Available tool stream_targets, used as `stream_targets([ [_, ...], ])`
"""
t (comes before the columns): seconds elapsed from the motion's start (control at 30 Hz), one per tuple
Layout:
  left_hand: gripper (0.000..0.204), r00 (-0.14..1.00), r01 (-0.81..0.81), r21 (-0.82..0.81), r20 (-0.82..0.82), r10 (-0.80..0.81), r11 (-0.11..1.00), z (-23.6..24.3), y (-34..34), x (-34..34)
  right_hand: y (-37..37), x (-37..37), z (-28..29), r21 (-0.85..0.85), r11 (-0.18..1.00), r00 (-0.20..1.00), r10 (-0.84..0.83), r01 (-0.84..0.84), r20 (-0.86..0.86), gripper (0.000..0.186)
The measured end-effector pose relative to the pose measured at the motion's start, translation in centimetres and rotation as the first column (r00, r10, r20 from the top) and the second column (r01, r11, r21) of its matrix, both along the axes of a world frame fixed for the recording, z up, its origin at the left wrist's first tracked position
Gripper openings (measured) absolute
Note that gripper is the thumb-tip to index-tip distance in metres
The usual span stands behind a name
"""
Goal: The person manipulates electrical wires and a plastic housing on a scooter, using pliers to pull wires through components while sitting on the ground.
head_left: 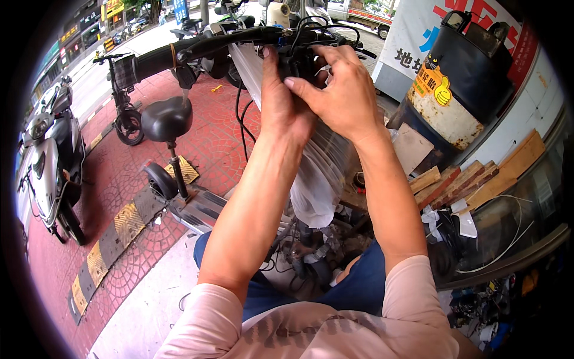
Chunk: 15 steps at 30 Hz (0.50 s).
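Both my arms reach forward to the black handlebar (209,43) of a scooter. My left hand (282,105) has its palm turned up and its fingers around the near side of a black boxy part (296,63) by the bar. From the right, my right hand (345,90) closes over the same part, its thumb resting by the left palm and its fingers bent. Most of the part is hidden by the hands. Black cables (311,27) loop above it. A whitish plastic bag (314,191) hangs from the bar, behind and below my wrists.
The scooter's black seat (167,116) stands left of my arms. A silver motor scooter (51,149) is parked at far left, beside a black-and-yellow kerb ramp (113,239). On the right are a rusty drum (442,113), wooden boards (466,182) and a cluttered bench. Cables lie between my knees.
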<state>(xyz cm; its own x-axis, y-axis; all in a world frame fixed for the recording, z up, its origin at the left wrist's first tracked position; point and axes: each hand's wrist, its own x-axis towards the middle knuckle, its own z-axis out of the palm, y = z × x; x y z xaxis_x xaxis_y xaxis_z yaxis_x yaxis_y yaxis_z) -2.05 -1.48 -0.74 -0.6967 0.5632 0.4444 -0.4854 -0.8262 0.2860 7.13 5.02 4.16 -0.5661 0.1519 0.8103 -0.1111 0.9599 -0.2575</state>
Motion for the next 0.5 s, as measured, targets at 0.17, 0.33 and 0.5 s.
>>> stream_targets([
  [0.17, 0.059, 0.997, 0.036, 0.073, 0.059, -0.04, 0.997, 0.5, -0.1, 0.7, 0.3, -1.0, 0.3, 0.149, 0.987, 0.998, -0.064, 0.066, -0.017, 0.065],
  [0.33, 0.058, 0.999, 0.021, 0.037, 0.047, -0.023, 0.999, 0.2, -0.1, 0.6, 0.2, -1.0, 1.0, 0.099, 0.993, 0.99, -0.083, 0.071, 0.114, 0.054],
  [0.5, 0.061, 1.0, 0.007, -0.002, 0.004, -0.007, 1.0, 0.1, 0.0, 0.8, 1.0, -0.9, 1.2, 0.11, 0.992, 0.986, -0.085, 0.069, 0.146, 0.05],
])
